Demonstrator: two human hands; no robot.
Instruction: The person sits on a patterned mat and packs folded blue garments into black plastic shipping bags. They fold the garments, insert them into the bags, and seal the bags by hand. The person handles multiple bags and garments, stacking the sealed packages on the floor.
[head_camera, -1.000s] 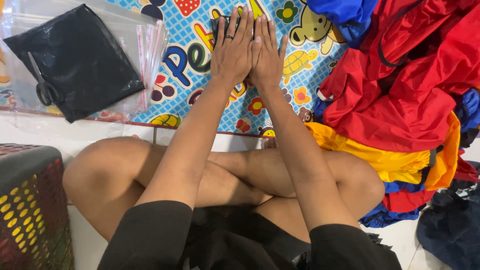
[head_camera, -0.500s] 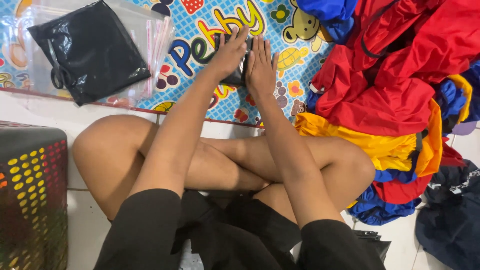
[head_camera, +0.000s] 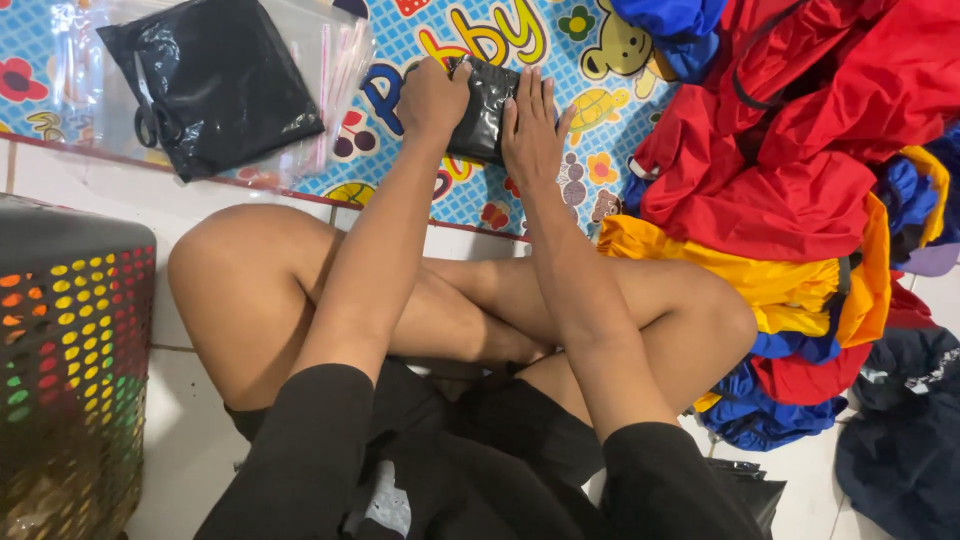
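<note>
I sit cross-legged on a tiled floor at the edge of a colourful cartoon play mat (head_camera: 600, 60). A small folded black shiny garment (head_camera: 484, 108) lies on the mat in front of my knees. My left hand (head_camera: 432, 98) grips its left end with curled fingers. My right hand (head_camera: 532, 135) lies flat with fingers apart, pressing on its right side.
A clear plastic bag (head_camera: 300, 90) holding a folded black garment (head_camera: 215, 82) lies on the mat at upper left. A pile of red, yellow and blue fabric (head_camera: 800, 170) fills the right side. A dark perforated basket (head_camera: 70, 370) stands at my left.
Both hands have come nearer to me, and the black folded piece now shows between them. The left hand went from flat to curled on its end. The view shifted.
</note>
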